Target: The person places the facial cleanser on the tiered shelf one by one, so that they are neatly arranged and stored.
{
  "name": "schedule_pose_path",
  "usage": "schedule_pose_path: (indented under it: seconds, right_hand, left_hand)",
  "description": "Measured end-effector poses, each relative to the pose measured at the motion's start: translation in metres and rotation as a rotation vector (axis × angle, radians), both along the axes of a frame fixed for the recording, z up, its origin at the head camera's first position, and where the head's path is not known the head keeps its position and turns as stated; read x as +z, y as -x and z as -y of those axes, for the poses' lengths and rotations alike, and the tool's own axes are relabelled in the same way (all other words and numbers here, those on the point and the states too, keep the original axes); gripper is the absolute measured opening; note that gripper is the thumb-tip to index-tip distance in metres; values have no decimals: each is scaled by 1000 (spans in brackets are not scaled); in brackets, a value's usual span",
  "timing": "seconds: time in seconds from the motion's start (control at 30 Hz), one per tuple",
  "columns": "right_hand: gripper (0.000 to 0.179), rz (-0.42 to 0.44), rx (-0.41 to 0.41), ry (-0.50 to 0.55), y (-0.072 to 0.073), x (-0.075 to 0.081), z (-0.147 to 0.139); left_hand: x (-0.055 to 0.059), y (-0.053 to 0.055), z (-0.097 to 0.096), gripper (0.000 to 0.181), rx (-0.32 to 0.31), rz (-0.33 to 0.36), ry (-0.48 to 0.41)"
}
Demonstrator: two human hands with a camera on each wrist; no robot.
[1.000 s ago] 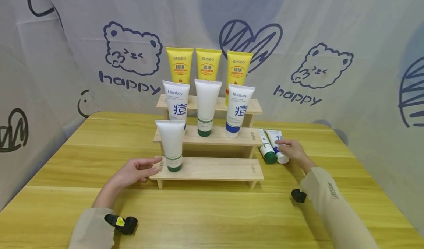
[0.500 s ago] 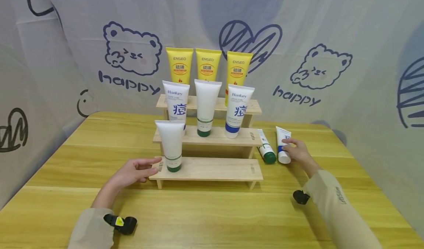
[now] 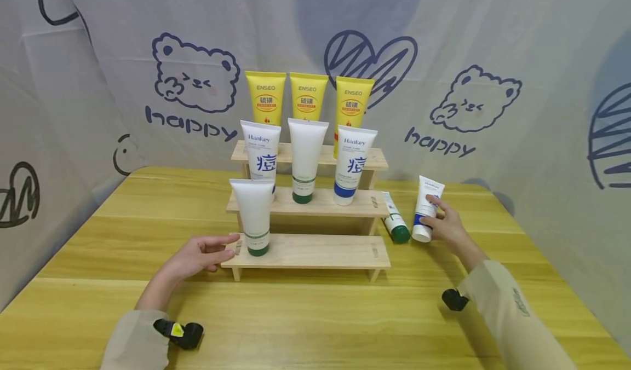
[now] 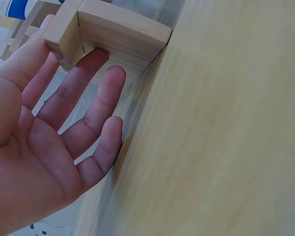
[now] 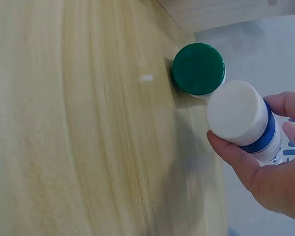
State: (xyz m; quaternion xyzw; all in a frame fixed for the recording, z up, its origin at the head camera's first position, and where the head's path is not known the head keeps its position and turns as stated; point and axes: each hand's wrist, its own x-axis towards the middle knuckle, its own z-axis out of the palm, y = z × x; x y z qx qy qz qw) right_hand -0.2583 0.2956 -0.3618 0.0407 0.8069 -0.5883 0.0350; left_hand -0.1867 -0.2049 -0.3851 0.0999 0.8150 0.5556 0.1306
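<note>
In the head view my right hand (image 3: 446,225) grips a white squeeze tube with a blue band (image 3: 425,208), thumb and fingers round its lower part. The tube tilts, its crimped end raised; in the right wrist view its white cap (image 5: 236,112) faces the camera. Beside it a white tube with a green cap (image 3: 396,222) lies on the table. My left hand (image 3: 197,255) holds the left end of a three-tier wooden display stand (image 3: 315,252) at the bottom shelf, fingertips (image 4: 98,55) under the board. Near that hand a green-capped white tube (image 3: 253,217) stands upright on this shelf.
On the middle shelf (image 3: 315,208) stand two blue-banded tubes and a green-capped tube (image 3: 305,156). Three yellow tubes (image 3: 307,96) line the top shelf. A printed cloth (image 3: 296,9) hangs behind the wooden table (image 3: 305,321).
My right hand has drawn the blue-banded tube right, away from the lying green-capped tube, and raised its crimped end. The left hand stays at the stand.
</note>
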Motion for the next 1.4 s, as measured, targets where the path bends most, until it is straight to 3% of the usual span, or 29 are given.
schedule_pose_path:
  seconds: [0.13, 0.33, 0.6, 0.9, 1.4]
  right_hand:
    - [68, -23, 25, 13, -5, 2, -1]
    - [71, -122, 54, 36, -10, 3, -1]
    - [74, -167, 85, -61, -19, 3, 3]
    - [65, -247, 107, 118, -31, 8, 15]
    - [64, -403, 188, 153, -49, 14, 27]
  left_hand:
    - [0, 0, 0, 52, 2, 2, 3]
    - [-1, 0, 0, 53, 16, 11, 3]
    - [-1, 0, 0, 52, 10, -3, 9]
    - [-1, 0, 0, 52, 3, -4, -3]
    - [0, 0, 0, 52, -5, -3, -14]
